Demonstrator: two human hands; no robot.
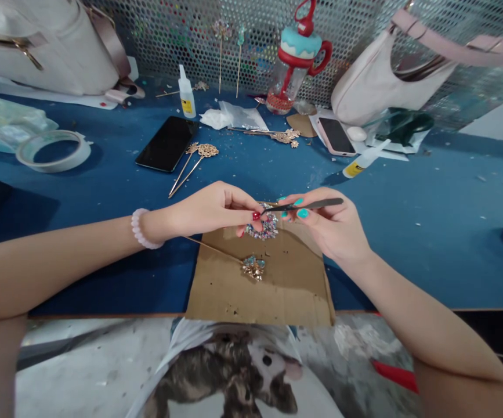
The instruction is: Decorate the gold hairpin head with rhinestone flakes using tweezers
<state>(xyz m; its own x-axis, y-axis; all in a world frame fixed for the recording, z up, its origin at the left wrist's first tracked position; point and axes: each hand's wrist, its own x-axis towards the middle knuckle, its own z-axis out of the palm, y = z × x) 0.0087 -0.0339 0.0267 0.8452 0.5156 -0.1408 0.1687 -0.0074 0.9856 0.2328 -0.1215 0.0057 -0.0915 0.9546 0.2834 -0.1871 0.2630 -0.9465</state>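
My left hand [210, 209] pinches a small beaded, glittering ornament [265, 227] over a sheet of brown cardboard [277, 284]. My right hand [327, 223] grips dark tweezers [307, 204] whose tips point left at the ornament. A gold hairpin with a blue and gold jewelled head [253, 267] lies on the cardboard just below the hands. A pink bead bracelet [140, 229] circles my left wrist.
On the blue table [429, 232] lie a black phone [167, 143], gold hairpins [199, 154], two glue bottles [186, 93] [362, 162], a tape roll [54, 151], a pink phone [336, 136], a red-capped bottle [297, 58] and two pale bags [51, 46] [382, 81] at the back.
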